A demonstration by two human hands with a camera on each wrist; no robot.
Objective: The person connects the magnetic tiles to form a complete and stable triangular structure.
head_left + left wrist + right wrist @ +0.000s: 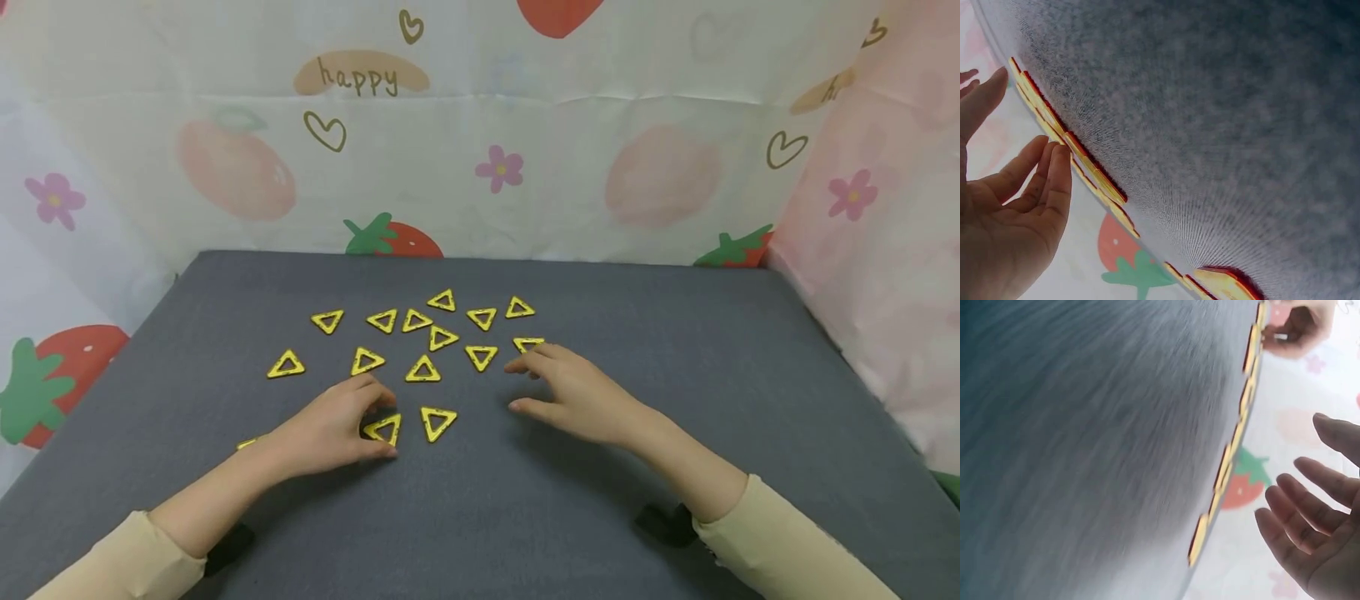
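Observation:
My left hand (318, 429) hovers low over a hollow yellow triangle (397, 430), which shows in the gap between thumb and fingers. In the left wrist view, the thumb and fingers of this left hand (1019, 219) are spread apart with nothing gripped. Just right of it lies another yellow triangle (438, 411). My right hand (581, 396) is held above the cloth, fingers reaching left, its fingertips overlapping a yellow triangle (527, 340). The right wrist view shows the right hand (1329, 528) with loosely extended fingers and an empty palm.
Several more yellow triangles lie scattered flat across the middle of the grey tabletop (510, 517), including one at the left (287, 373). Another triangle (246, 443) is partly hidden behind my left wrist. A printed curtain (570, 108) stands along the back and sides.

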